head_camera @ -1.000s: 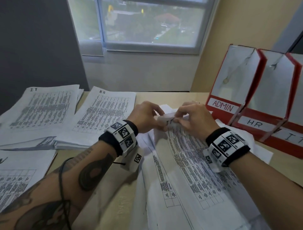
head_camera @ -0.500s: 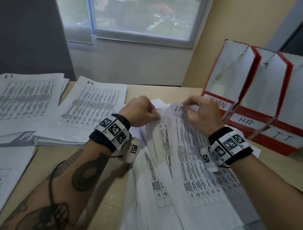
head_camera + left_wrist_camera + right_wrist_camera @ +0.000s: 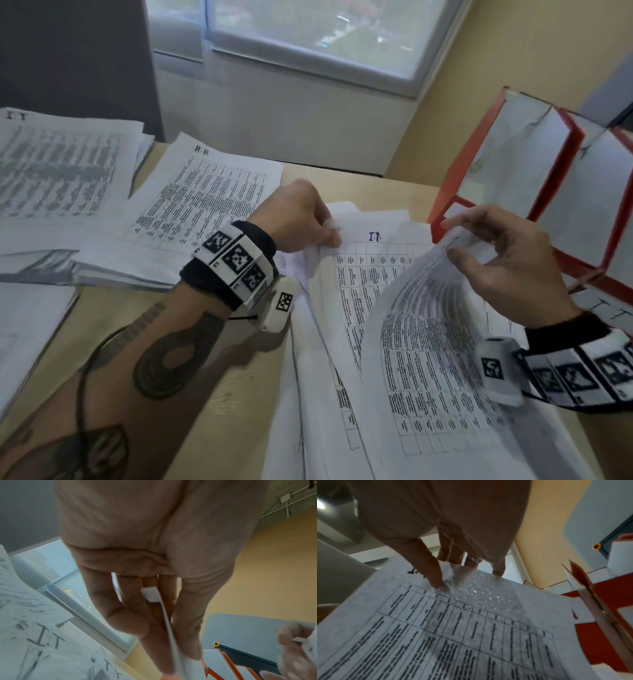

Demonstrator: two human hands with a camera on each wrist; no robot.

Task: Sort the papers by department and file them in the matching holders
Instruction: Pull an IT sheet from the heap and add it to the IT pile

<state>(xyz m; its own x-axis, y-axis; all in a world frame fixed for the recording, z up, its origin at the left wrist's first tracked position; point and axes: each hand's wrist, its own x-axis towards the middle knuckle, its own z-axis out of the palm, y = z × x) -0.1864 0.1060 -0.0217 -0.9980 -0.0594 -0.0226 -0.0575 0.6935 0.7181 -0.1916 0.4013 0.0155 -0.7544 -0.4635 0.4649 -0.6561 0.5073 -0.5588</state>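
A loose pile of printed sheets [image 3: 346,404] lies before me on the desk. My right hand [image 3: 455,246] pinches the top edge of one sheet [image 3: 428,342] [image 3: 471,635] and holds it curled up off the pile. Under it shows a sheet headed IT [image 3: 375,236]. My left hand [image 3: 330,233] pinches the top left edges of several sheets [image 3: 169,627] in the pile. Red and white file holders [image 3: 534,192] stand at the right; the lifted sheet and my right hand hide most of their labels.
Two sorted stacks lie at the left of the desk [image 3: 359,185]: one headed HR [image 3: 205,212], one headed IT [image 3: 54,168]. Another stack [image 3: 24,335] sits at the near left edge. A window [image 3: 308,31] and wall are behind.
My right hand has peeled the top sheet up and to the right, baring the IT sheet beneath. My left hand has kept its hold on the pile's top edge.
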